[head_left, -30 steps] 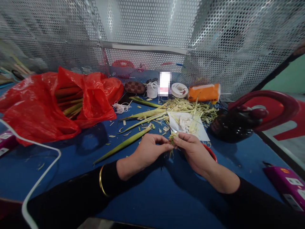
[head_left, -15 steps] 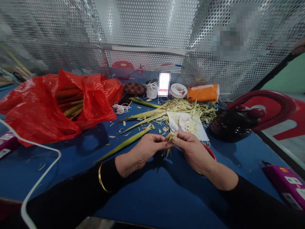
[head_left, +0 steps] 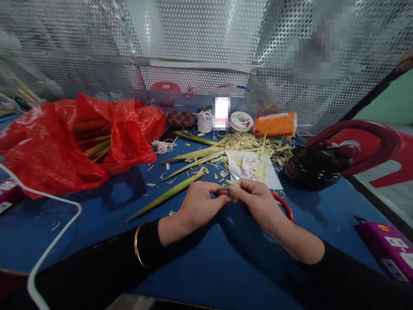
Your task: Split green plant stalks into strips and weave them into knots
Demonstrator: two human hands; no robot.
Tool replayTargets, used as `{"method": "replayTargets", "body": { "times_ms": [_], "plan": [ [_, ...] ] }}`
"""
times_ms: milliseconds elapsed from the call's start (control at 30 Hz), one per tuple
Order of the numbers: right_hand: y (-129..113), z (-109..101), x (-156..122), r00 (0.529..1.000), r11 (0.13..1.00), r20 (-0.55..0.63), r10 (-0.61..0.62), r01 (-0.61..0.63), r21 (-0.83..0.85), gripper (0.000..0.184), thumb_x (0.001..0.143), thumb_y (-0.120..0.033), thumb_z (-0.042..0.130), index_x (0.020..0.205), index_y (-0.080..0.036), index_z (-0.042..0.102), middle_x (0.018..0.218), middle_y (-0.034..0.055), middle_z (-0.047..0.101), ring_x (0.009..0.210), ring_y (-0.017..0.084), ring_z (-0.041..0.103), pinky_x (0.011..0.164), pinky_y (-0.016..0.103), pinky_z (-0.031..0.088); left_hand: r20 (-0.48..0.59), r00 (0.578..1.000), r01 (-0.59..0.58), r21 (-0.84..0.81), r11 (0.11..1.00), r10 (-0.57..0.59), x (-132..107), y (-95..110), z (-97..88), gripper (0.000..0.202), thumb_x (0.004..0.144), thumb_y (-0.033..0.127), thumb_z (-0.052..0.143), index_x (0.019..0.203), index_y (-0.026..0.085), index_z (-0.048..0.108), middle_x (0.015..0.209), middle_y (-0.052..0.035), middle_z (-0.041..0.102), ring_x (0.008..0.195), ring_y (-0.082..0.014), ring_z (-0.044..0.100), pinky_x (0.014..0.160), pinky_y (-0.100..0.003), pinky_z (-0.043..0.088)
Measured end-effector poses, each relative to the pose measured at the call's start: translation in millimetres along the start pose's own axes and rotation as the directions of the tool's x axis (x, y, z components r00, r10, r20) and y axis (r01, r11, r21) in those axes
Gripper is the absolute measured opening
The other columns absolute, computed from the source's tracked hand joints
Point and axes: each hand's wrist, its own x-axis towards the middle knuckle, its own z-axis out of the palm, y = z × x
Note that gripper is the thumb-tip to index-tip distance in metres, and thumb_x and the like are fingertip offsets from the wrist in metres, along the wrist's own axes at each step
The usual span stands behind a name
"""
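A small green plant piece (head_left: 230, 184) sits between the hands (head_left: 200, 201), pinched by both, above the blue table (head_left: 206, 267).

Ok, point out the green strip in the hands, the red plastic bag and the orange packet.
Green strip (head_left: 231, 183): head view, on its exposed upper part.
Red plastic bag (head_left: 48, 144): head view, on its left side.
Orange packet (head_left: 275, 125): head view, mid-front.

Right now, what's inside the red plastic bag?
Several stalks, reddish-brown to yellowish-green, show through the opening of the red plastic bag. The plastic covers the rest, so their number and anything deeper can't be seen.
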Motion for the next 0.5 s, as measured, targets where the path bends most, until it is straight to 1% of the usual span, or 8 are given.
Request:
{"method": "replayTargets", "body": {
  "times_ms": [33, 67, 133, 200, 267, 367, 433, 500],
  "plan": [
    [1.4, -0.3, 0.3, 1.000, 1.000, 0.007, 0.021, -0.021, 0.022, 0.033, 0.073, -0.043, 0.072, 0.055, -0.018, 0.060, 0.054, -0.0017, 0.056, 0.054, 0.011, 0.046, 0.055, 0.026, 0.033, 0.014, 1.000, -0.025, 0.010, 1.000, 0.025, -0.5, 0.2, 0.0, 0.016, 0.071, 0.024, 0.065, 0.059, 0.016, 0.071, 0.056, 0.0023, 0.060, 0.058, -0.0115, 0.049, 0.058, -0.024, 0.035],
    [2.5, -0.5, 0.8, 0.999, 0.998, 0.011, 0.038, -0.038, 0.045, 0.034, 0.072, -0.044, 0.073, 0.055, -0.018, 0.060, 0.053, -0.0017, 0.055, 0.054, 0.011, 0.046, 0.054, 0.026, 0.033, 0.035, 0.999, -0.027, -0.001, 1.000, 0.027, -0.7, 0.1, 0.2, 0.017, 0.071, 0.024, 0.064, 0.058, 0.016, 0.070, 0.055, 0.0023, 0.059, 0.056, -0.0113, 0.048, 0.057, -0.024, 0.035],
    [3.1, -0.8, 2.0, 0.999, 0.996, 0.015, 0.049, -0.050, 0.074, 0.034, 0.071, -0.045, 0.073, 0.055, -0.018, 0.060, 0.052, -0.0020, 0.054, 0.053, 0.011, 0.045, 0.054, 0.026, 0.034, 0.078, 0.997, 0.034, -0.079, 0.996, -0.028, -0.3, -0.5, 1.0, 0.019, 0.072, 0.025, 0.064, 0.055, 0.015, 0.067, 0.052, 0.0027, 0.056, 0.052, -0.0102, 0.045, 0.054, -0.024, 0.033],
    [1.2, -0.5, 2.9, 0.999, 0.996, 0.019, 0.037, -0.038, 0.081, 0.032, 0.071, -0.045, 0.074, 0.059, -0.018, 0.062, 0.055, -0.0018, 0.056, 0.054, 0.011, 0.047, 0.056, 0.027, 0.037, 0.097, 0.990, 0.124, -0.213, 0.969, -0.105, 0.8, -1.3, 1.9, 0.019, 0.070, 0.028, 0.068, 0.056, 0.015, 0.066, 0.050, 0.0027, 0.055, 0.049, -0.0092, 0.042, 0.052, -0.024, 0.032],
    [-1.8, 0.8, 2.8, 0.999, 0.997, 0.023, 0.038, -0.040, 0.073, 0.029, 0.070, -0.044, 0.075, 0.065, -0.018, 0.065, 0.060, -0.0009, 0.060, 0.058, 0.012, 0.051, 0.057, 0.027, 0.040, 0.070, 0.985, 0.170, -0.346, 0.923, -0.155, 2.3, -1.8, 2.6, 0.018, 0.065, 0.030, 0.074, 0.059, 0.014, 0.068, 0.055, 0.0012, 0.060, 0.052, -0.0095, 0.045, 0.055, -0.024, 0.034],
    [-3.7, 4.5, 0.9, 0.994, 0.994, 0.019, 0.104, -0.105, 0.028, 0.026, 0.064, -0.039, 0.080, 0.071, -0.018, 0.067, 0.062, -0.0007, 0.063, 0.059, 0.013, 0.055, 0.056, 0.026, 0.041, 0.023, 0.976, 0.200, -0.486, 0.851, -0.216, 4.0, -2.6, 3.1, 0.022, 0.060, 0.033, 0.079, 0.062, 0.013, 0.070, 0.063, -0.0008, 0.064, 0.059, -0.0104, 0.050, 0.060, -0.024, 0.037],
    [-2.1, 7.3, -1.0, 0.988, 0.988, 0.035, 0.152, -0.151, -0.016, 0.024, 0.062, -0.035, 0.082, 0.068, -0.017, 0.067, 0.058, -0.0015, 0.062, 0.056, 0.012, 0.055, 0.054, 0.026, 0.041, 0.033, 0.970, 0.221, -0.543, 0.810, -0.242, 4.6, -3.3, 3.2, 0.022, 0.060, 0.033, 0.080, 0.063, 0.013, 0.070, 0.065, -0.0013, 0.064, 0.061, -0.0109, 0.052, 0.061, -0.024, 0.038],
    [0.3, 9.2, -2.7, 0.985, 0.986, 0.057, 0.164, -0.162, -0.038, 0.023, 0.063, -0.034, 0.081, 0.061, -0.018, 0.066, 0.054, -0.0021, 0.060, 0.052, 0.011, 0.053, 0.053, 0.026, 0.042, 0.055, 0.963, 0.245, -0.582, 0.776, -0.263, 5.1, -3.8, 3.0, 0.022, 0.059, 0.032, 0.081, 0.062, 0.013, 0.070, 0.065, -0.0015, 0.064, 0.062, -0.0113, 0.052, 0.061, -0.025, 0.038]
  ]
}}
